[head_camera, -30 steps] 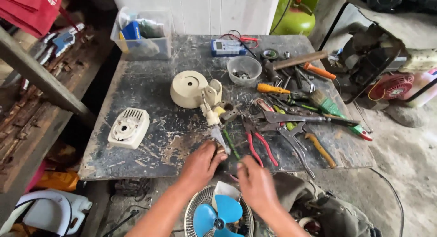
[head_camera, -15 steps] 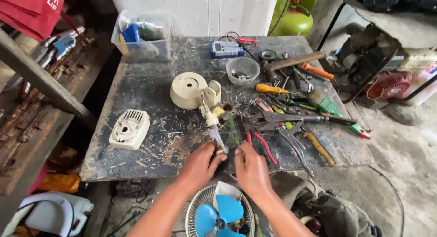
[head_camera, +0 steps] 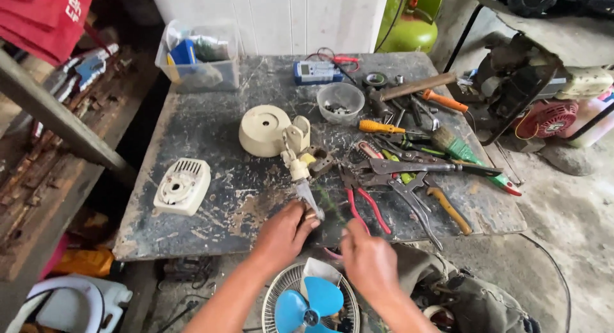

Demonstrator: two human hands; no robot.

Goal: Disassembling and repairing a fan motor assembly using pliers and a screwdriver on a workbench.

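1. Closest, at the bottom: a small fan with blue blades [head_camera: 307, 304] inside a wire cage, below the table edge.
2. Just above it: left hand [head_camera: 281, 234] at the near edge of the dark table [head_camera: 204, 134], fingers curled around the low end of a grey metal piece [head_camera: 307, 197]. Holding tight or only touching? Cannot tell.
3. Beside it: right hand [head_camera: 368, 259], back to the camera, fingertips at the table edge near the red-handled pliers [head_camera: 364, 202]. Fingers partly bent; hard to tell if anything is held.
4. A bit farther: cream fan stand [head_camera: 272, 131] with its neck tipped toward the hands.
5. Off to the left: white vented cover [head_camera: 182, 186], lying flat, well apart from the hands.
6. To the right: a heap of tools, with an orange-handled screwdriver [head_camera: 380, 126] and a green brush [head_camera: 457, 146].
7. Farther back: clear bowl [head_camera: 340, 101] and a hammer [head_camera: 409, 88].
8. Farthest: clear plastic box [head_camera: 198, 58] and a green gas tank [head_camera: 409, 26].
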